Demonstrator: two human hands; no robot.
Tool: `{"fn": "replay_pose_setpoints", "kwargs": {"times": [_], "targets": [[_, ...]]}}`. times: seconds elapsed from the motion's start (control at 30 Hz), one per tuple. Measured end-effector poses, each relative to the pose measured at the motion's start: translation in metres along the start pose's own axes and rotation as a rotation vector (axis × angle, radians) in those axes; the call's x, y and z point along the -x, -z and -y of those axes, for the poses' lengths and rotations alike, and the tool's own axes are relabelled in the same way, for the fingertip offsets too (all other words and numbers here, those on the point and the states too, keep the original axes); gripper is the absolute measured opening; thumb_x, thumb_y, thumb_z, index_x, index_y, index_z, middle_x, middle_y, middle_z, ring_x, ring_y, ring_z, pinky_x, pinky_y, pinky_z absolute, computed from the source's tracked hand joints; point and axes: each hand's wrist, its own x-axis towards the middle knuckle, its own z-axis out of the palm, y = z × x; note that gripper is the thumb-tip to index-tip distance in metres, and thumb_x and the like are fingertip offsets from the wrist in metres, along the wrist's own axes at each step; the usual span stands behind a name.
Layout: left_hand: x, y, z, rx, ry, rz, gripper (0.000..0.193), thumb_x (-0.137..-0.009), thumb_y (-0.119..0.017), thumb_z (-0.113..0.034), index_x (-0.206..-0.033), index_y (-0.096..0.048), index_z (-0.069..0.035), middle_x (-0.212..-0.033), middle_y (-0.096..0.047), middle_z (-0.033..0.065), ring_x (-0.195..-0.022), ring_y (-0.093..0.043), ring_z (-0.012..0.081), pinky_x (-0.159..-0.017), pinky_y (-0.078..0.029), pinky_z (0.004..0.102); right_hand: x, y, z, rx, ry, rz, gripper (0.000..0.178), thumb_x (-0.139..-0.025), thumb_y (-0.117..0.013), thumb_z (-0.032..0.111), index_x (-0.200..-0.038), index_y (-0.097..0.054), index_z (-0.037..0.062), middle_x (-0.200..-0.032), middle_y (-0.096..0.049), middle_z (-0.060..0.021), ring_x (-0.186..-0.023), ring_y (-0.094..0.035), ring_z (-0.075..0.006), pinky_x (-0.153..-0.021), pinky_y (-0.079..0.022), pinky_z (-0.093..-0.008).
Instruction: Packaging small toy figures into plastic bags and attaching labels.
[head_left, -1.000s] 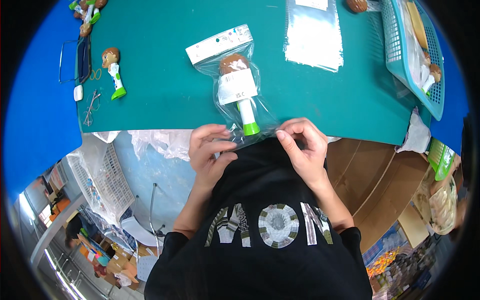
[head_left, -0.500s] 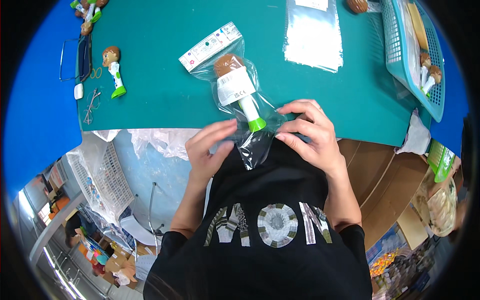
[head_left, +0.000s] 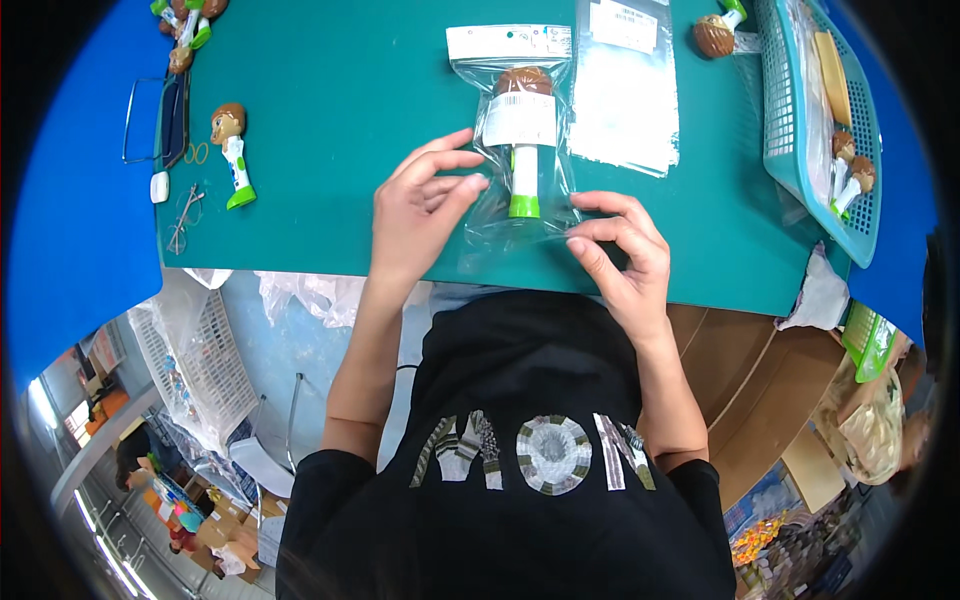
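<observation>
Head view: a clear plastic bag (head_left: 520, 150) with a white card header lies flat on the green tabletop (head_left: 340, 120), its header pointing away from the person. Inside it sits a small toy figure (head_left: 523, 130) with a brown head, a white body and a green foot, the foot toward the person.

The left hand (head_left: 420, 215) rests on the tabletop at the bag's left edge, its fingers half curled and its fingertips (head_left: 470, 185) touching the plastic beside the figure. The right hand (head_left: 620, 250) pinches the bag's lower right corner between thumb and forefinger, the other fingers loosely bent. Both hands hold the open end of the bag, near the tabletop's front edge.

Just right of the bag lies a stack of empty clear bags (head_left: 625, 85). Further right stands a blue mesh basket (head_left: 800, 130) holding more figures. A loose figure (head_left: 232, 150) lies well to the left, near a pair of glasses (head_left: 165, 110) and a few rubber bands (head_left: 190, 205). Another figure (head_left: 715, 35) lies at the top edge, between the empty bags and the basket. The person wears a black shirt (head_left: 520, 480).
</observation>
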Motion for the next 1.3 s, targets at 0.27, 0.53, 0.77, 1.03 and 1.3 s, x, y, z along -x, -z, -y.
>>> {"fn": "replay_pose_setpoints", "kwargs": {"times": [0.27,0.53,0.77,1.03,1.3], "targets": [[0.035,0.024,0.006,-0.331,-0.254,0.236,0.026,-0.069,-0.059,0.012,-0.090,-0.067,-0.002,-0.120,-0.053,0.0147,-0.075,-0.064,0.0164,-0.063,-0.051,0.0246,-0.002,0.019,0.000,0.151,0.125,0.115,0.029,-0.062,-0.074,0.001,-0.090,-0.065,0.0004,-0.116,-0.054,-0.0151,-0.090,-0.055,-0.0213,-0.074,-0.047,-0.0300],[0.035,0.009,0.008,-0.515,-0.401,0.109,0.026,-0.063,-0.073,0.005,-0.085,-0.070,-0.010,-0.108,-0.055,0.0102,-0.066,-0.054,0.0101,-0.055,-0.044,0.0211,-0.011,0.025,-0.003,0.169,0.026,0.213,0.018,-0.063,-0.071,-0.005,-0.079,-0.065,0.0012,-0.104,-0.056,-0.0095,-0.081,-0.056,-0.0163,-0.068,-0.046,-0.0271],[0.032,0.019,0.014,-0.230,-0.492,0.144,0.019,-0.066,-0.072,0.006,-0.080,-0.064,-0.004,-0.108,-0.056,0.0155,-0.072,-0.060,0.0136,-0.060,-0.050,0.0247,-0.010,0.027,-0.012,-0.038,-0.001,0.154,0.013,-0.063,-0.074,-0.003,-0.074,-0.067,0.0007,-0.095,-0.058,-0.0104,-0.076,-0.057,-0.0166,-0.064,-0.047,-0.0271],[0.015,0.000,0.009,0.382,-0.509,0.012,0.011,-0.075,-0.069,-0.002,-0.082,-0.061,0.001,-0.096,-0.061,0.0188,-0.078,-0.065,0.0233,-0.063,-0.054,0.0285,-0.027,0.012,-0.001,-0.417,0.173,0.055,0.013,-0.070,-0.070,-0.002,-0.078,-0.060,-0.0012,-0.096,-0.059,-0.0169,-0.087,-0.061,-0.0240,-0.073,-0.051,-0.0323],[0.013,0.008,0.002,0.096,-0.508,-0.008,0.024,-0.078,-0.069,-0.021,-0.075,-0.059,0.001,-0.079,-0.063,0.0154,-0.072,-0.064,0.0264,-0.066,-0.055,0.0361,-0.031,0.015,-0.002,-0.392,0.197,0.111,0.012,-0.072,-0.068,-0.002,-0.080,-0.059,-0.0026,-0.094,-0.060,-0.0177,-0.086,-0.061,-0.0247,-0.076,-0.052,-0.0342]]}}
